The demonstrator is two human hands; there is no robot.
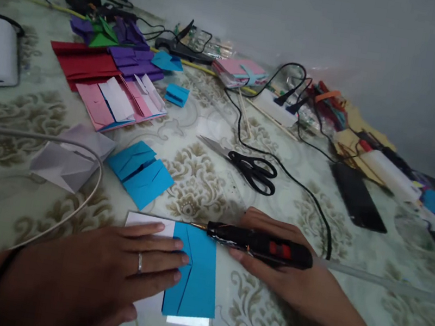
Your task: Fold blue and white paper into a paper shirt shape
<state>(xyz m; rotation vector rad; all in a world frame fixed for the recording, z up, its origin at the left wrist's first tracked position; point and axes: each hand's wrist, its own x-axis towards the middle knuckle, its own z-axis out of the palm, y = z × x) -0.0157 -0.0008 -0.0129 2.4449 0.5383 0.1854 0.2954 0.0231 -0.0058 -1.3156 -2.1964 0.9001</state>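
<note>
My left hand lies flat, fingers stretched, across a white paper sheet and the folded blue paper beside it. A ring is on one finger. In my right hand is a black glue gun with a red switch and a pale stick running out behind it. Its thin metal tip points left, at the top edge of the blue paper; I cannot tell whether it touches. Another folded blue paper sits just beyond, with black-handled scissors farther up the table.
Folded grey paper and a pale cable lie on the left. Pink, red and purple folded papers are farther back. A black cord runs from a white power strip. A phone lies right.
</note>
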